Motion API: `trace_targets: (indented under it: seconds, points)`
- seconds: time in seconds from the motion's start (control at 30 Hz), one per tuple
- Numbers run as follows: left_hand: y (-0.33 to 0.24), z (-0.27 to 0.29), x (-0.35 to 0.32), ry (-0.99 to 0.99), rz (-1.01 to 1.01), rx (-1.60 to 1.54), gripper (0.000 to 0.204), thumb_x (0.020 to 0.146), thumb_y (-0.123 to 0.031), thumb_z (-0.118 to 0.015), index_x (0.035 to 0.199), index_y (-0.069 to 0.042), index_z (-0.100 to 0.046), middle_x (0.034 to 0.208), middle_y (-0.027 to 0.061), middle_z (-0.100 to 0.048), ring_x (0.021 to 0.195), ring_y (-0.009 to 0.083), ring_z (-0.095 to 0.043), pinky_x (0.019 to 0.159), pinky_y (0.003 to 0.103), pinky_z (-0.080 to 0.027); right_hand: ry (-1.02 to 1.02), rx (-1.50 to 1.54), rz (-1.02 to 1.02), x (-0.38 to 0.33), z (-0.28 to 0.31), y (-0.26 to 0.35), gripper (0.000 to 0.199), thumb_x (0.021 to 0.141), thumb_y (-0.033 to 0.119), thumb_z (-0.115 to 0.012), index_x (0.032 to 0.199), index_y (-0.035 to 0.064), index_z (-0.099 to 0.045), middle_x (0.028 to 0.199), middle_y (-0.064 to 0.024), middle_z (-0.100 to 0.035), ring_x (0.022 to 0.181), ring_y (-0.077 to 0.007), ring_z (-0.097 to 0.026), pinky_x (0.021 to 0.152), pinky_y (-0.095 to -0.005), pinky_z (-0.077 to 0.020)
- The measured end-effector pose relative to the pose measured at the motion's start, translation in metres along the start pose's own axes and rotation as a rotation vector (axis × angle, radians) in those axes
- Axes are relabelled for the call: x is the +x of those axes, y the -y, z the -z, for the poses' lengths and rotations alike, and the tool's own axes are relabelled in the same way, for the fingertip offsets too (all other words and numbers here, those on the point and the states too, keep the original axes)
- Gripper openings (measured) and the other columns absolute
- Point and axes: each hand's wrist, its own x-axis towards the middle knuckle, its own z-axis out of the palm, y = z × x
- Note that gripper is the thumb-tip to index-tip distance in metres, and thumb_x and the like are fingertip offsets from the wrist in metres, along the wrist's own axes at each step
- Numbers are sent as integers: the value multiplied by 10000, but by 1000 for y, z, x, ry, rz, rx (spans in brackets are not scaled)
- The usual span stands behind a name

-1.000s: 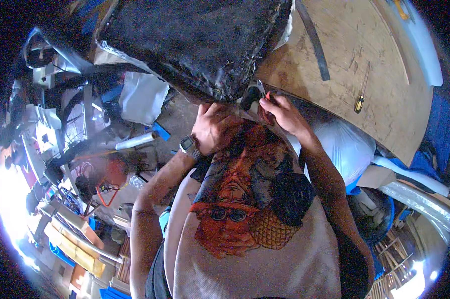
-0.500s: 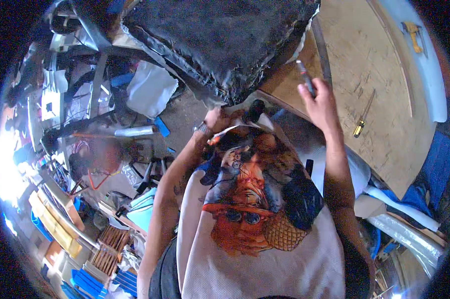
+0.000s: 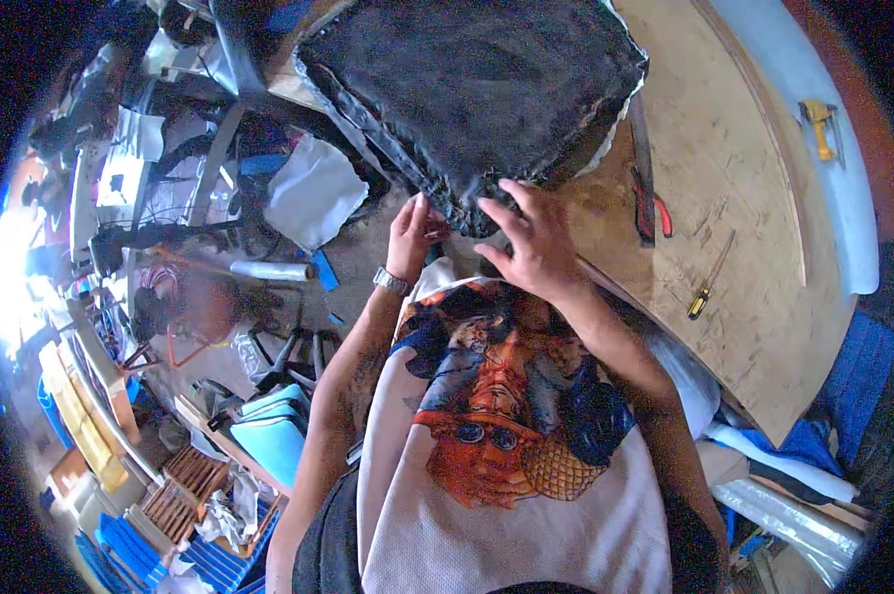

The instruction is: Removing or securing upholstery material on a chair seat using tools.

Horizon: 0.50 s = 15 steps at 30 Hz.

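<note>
A black, square padded seat cushion (image 3: 467, 89) with ragged, pale-edged fabric hangs in front of me, one corner pointing my way. My left hand (image 3: 412, 240), a watch on its wrist, is at the left of that corner. Its fingers are closed at the cover's lower edge, and their tips are partly hidden. On the corner's other side, my right hand (image 3: 538, 243) is open with its fingers spread, fingertips at the bunched fabric. Pliers with red and black handles (image 3: 661, 213) lie on the wooden table (image 3: 744, 148) to the right.
A screwdriver with a yellow and black handle (image 3: 699, 302) lies on the table. Farther right, a yellow tool (image 3: 820, 129) rests on a pale roll. At left, a white sheet (image 3: 316, 193), a silver roll (image 3: 272, 270) and chair parts clutter the floor.
My right hand has let go of the pliers on the table and come left to the cushion's corner. My left hand has shifted slightly at the edge. The view has turned a little.
</note>
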Motion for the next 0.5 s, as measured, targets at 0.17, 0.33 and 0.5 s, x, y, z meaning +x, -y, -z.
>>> trace_targets:
  seconds: [0.17, 0.33, 0.5]
  points:
    - [18, 28, 11, 88, -222, 1017, 425, 904, -330, -535, 1184, -10, -518, 887, 83, -665, 844, 229, -638, 730, 344, -479, 98, -304, 40, 17, -14, -7, 756, 625, 382, -751, 1296, 191, -460, 1356, -62, -402, 1096, -277, -389, 950, -471, -312]
    - [19, 34, 24, 234, -522, 1245, 534, 806, -323, -623, 1244, -62, -463, 901, 142, -653, 804, 328, -634, 683, 415, -500, 21, -342, 94, 19, -23, -17, 675, 626, 300, -720, 1256, 173, -513, 1315, -41, -469, 1149, -264, -407, 948, -457, -319]
    - [-23, 49, 40, 383, -123, 823, 576, 770, -397, -697, 1216, -70, -535, 974, 144, -655, 786, 235, -620, 730, 335, -490, -29, -420, 171, 20, -20, -16, 580, 731, 437, -656, 1231, 163, -548, 1337, -49, -461, 1184, -273, -416, 984, -479, -292]
